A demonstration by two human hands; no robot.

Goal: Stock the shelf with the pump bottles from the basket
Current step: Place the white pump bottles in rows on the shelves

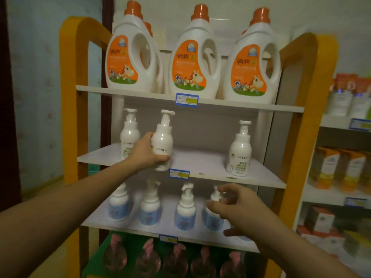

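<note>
My left hand (144,151) grips a white pump bottle (162,139) by its lower body and holds it upright at the front edge of the middle shelf (200,165). Another white pump bottle (128,135) stands behind it at the shelf's left end. A third white pump bottle (240,151) stands at the right end. The stretch of shelf between them is bare. My right hand (239,207) hovers lower, in front of the shelf below, fingers spread and holding nothing. The basket is out of view.
Big white detergent jugs (192,57) with orange caps fill the top shelf. Blue-labelled pump bottles (185,209) line the shelf under the middle one, pink-pump bottles (148,257) the lowest. Orange side frames (74,97) bound the unit. Another rack with boxes (341,169) stands on the right.
</note>
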